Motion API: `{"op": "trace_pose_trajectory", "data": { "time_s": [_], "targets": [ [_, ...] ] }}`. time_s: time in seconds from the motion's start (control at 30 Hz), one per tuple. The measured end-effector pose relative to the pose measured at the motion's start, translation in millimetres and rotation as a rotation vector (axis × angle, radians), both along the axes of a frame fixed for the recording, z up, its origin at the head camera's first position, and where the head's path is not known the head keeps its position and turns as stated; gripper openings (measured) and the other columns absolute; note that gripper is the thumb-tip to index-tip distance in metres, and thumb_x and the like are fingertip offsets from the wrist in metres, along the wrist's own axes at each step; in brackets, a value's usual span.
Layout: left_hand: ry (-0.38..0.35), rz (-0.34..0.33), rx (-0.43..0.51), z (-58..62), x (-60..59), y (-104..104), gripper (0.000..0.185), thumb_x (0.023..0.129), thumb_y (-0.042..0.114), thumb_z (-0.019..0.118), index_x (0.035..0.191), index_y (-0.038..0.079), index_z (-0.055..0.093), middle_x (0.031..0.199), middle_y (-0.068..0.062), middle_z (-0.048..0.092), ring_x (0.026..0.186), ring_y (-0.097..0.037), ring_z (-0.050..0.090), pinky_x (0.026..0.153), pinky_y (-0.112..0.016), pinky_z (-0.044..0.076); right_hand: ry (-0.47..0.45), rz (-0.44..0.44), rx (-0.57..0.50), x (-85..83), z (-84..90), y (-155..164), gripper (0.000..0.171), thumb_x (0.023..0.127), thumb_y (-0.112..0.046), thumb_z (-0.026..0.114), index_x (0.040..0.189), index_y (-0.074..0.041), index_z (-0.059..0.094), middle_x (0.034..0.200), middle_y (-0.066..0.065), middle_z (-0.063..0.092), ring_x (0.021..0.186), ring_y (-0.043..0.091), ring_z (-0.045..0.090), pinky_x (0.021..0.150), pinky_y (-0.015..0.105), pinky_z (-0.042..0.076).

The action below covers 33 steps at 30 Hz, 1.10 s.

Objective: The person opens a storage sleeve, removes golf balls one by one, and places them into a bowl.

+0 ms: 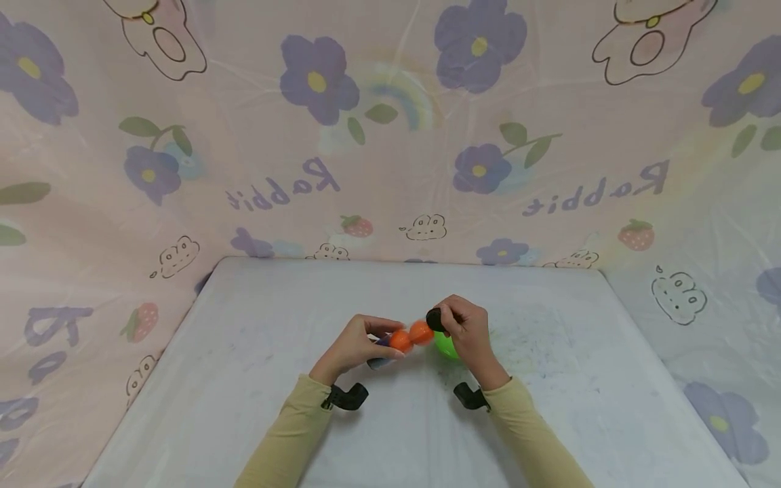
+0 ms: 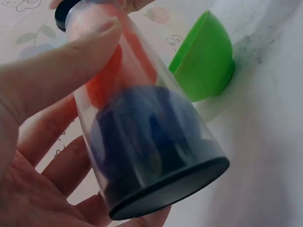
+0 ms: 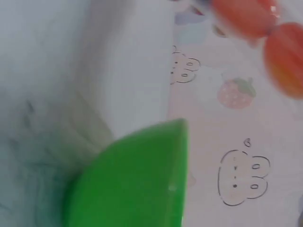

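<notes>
My left hand (image 1: pixel 356 344) grips a clear plastic tube (image 2: pixel 156 156) around its side, thumb on one side and fingers on the other. Inside the tube sit orange balls (image 1: pixel 421 332) and, near its black base (image 2: pixel 170 189), a dark blue-purple ball (image 2: pixel 142 123). The tube is tilted above the table. At its far end my right hand (image 1: pixel 468 329) holds the black cap (image 1: pixel 434 318) with curled fingers. A green bowl (image 2: pixel 203 61) stands on the table just below the right hand, which partly hides it in the head view.
The white-covered table (image 1: pixel 256 407) shows faint dark smudges around the bowl. A patterned curtain (image 1: pixel 390 156) with flowers and rabbits encloses its back and sides. Black wrist mounts (image 1: pixel 349 397) jut inward from both wrists.
</notes>
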<state>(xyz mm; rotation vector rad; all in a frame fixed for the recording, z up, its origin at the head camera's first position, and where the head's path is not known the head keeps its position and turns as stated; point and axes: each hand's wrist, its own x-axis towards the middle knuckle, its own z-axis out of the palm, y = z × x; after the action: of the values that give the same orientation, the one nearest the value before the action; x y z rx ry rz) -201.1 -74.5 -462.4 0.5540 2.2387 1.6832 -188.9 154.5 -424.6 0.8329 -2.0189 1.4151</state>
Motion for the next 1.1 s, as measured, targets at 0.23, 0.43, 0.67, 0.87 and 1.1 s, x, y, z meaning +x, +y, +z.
{"op": "trace_pose_trajectory", "data": {
  "time_s": [0.23, 0.43, 0.67, 0.87, 1.1],
  "targets": [
    [-0.02, 0.024, 0.012, -4.3, 1.9, 0, 0.049, 0.07, 0.024, 0.087, 0.116, 0.017, 0.071, 0.11, 0.003, 0.068, 0.093, -0.022, 0.061, 0.074, -0.035, 0.052, -0.153, 0.003, -0.016, 0.9, 9.1, 0, 0.015, 0.093, 0.005, 0.056, 0.083, 0.002, 0.066, 0.067, 0.012, 0.059, 0.043, 0.026, 0.051, 0.041, 0.026, 0.045],
    [-0.015, 0.026, 0.024, -2.2, 1.3, -2, 0.048, 0.071, 0.023, 0.087, 0.116, 0.018, 0.071, 0.112, 0.003, 0.068, 0.094, -0.02, 0.062, 0.075, -0.034, 0.052, -0.436, 0.031, -0.098, 1.4, 12.7, 3, 0.019, 0.098, -0.007, 0.054, 0.09, 0.006, 0.065, 0.063, 0.021, 0.057, 0.044, 0.037, 0.051, 0.039, 0.038, 0.046],
    [-0.029, 0.036, 0.05, -3.2, 0.8, -7, 0.049, 0.071, 0.022, 0.086, 0.117, 0.015, 0.07, 0.113, 0.0, 0.068, 0.096, -0.021, 0.062, 0.076, -0.034, 0.053, -0.585, 0.081, -0.136, -6.3, 7.4, 7, 0.025, 0.099, -0.013, 0.054, 0.098, 0.01, 0.065, 0.069, 0.025, 0.061, 0.048, 0.039, 0.056, 0.046, 0.044, 0.051],
    [-0.035, 0.08, 0.065, -1.8, 1.3, -18, 0.049, 0.07, 0.023, 0.087, 0.116, 0.019, 0.071, 0.112, 0.001, 0.067, 0.097, -0.023, 0.06, 0.077, -0.037, 0.052, -0.775, 0.092, -0.231, -17.1, -10.1, 10, 0.034, 0.096, -0.025, 0.058, 0.108, 0.007, 0.064, 0.091, 0.02, 0.067, 0.061, 0.027, 0.067, 0.053, 0.039, 0.055],
    [-0.037, 0.148, 0.094, 4.6, 1.8, -39, 0.049, 0.07, 0.02, 0.087, 0.116, 0.017, 0.071, 0.113, -0.001, 0.066, 0.099, -0.025, 0.059, 0.078, -0.039, 0.05, -0.891, 0.12, -0.175, -19.9, -11.2, 6, 0.04, 0.094, -0.031, 0.061, 0.112, 0.004, 0.065, 0.096, 0.016, 0.069, 0.073, 0.028, 0.07, 0.059, 0.036, 0.056]
  ]
}}
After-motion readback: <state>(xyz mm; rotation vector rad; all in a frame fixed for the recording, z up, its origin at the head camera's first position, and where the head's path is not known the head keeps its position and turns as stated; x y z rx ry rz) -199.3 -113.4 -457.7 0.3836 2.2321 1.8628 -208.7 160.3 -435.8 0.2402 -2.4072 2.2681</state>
